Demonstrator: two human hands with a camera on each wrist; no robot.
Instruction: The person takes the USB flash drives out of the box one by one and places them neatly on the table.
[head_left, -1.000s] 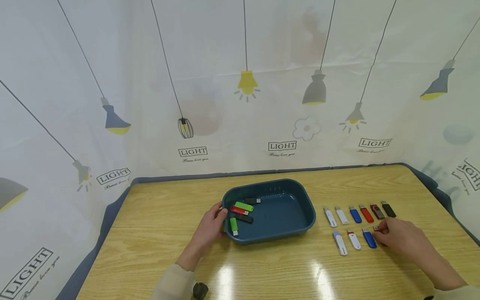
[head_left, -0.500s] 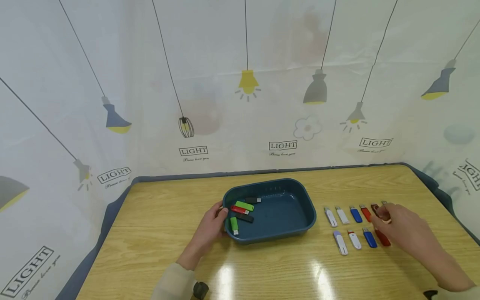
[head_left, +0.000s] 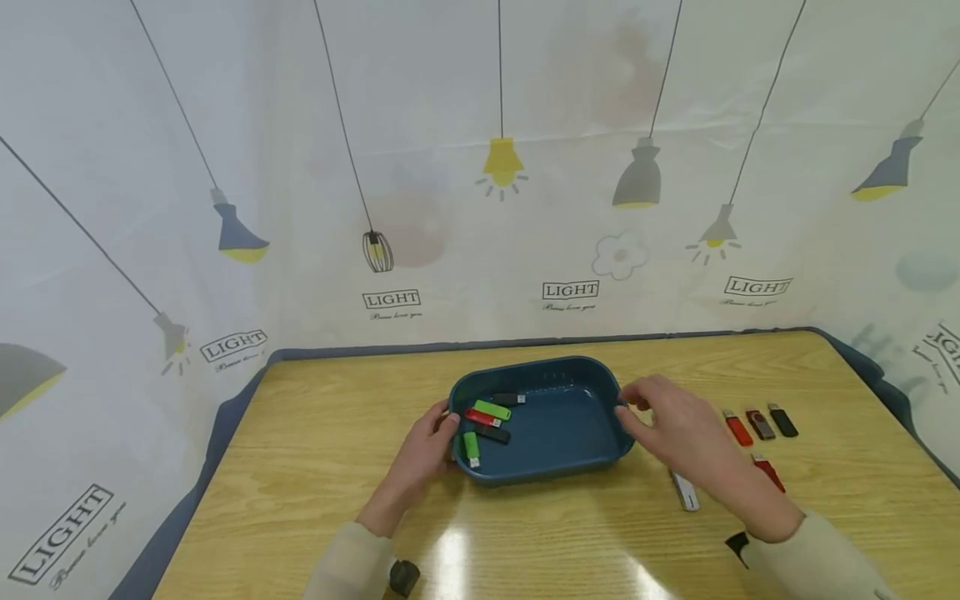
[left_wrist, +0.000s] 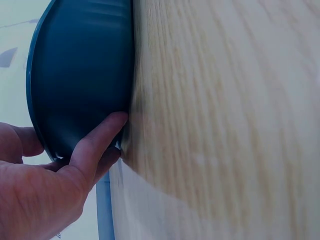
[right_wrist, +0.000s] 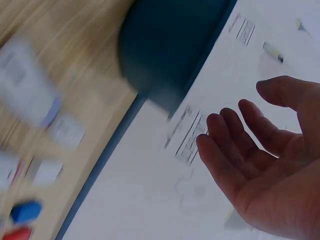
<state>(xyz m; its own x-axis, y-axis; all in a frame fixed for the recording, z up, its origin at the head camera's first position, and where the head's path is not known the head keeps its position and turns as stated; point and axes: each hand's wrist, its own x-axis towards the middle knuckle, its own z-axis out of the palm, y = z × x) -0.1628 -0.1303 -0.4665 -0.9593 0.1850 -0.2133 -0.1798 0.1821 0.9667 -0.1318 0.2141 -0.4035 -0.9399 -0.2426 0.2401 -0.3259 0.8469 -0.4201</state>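
1. Risking, in all likelihood, a bump to the blue tray [head_left: 558, 425] from any low sweep of the right hand [head_left: 682, 429], poised at the right-hand rim; could slide or tilt with only the left hand [head_left: 420, 454] as a brace.

2. Might also scatter the USB sticks inside, given such a jolt: green stick [head_left: 492, 409], second green stick [head_left: 471, 445], red stick [head_left: 482, 417], black stick [head_left: 507, 399] and lower black stick [head_left: 492, 433], all loose in the left part of the tray, some touching or overlapping.

3. Could snag the pale stick [head_left: 687, 493] or the blue stick [right_wrist: 26, 212] with forearm [head_left: 757, 496] or sleeve [head_left: 817, 562], through poor visibility: partly or wholly hidden by the right arm in the head view.

4. Seeing less danger for the outer red stick [head_left: 738, 428], brown stick [head_left: 762, 426], dark stick [head_left: 783, 421] and nearer red stick [head_left: 769, 475], farther right on the table [head_left: 337, 417].

5. Gripping the tray's left end with the left hand, thumb at the rim, fingers stretched along the outer wall, tips near the tabletop; looking steady enough.

6. Holding nothing visible in the right hand: fingers gently bent, thumb well apart, palm in plain sight of the right wrist camera. Cannot tell whether touching the rim or just beside it.
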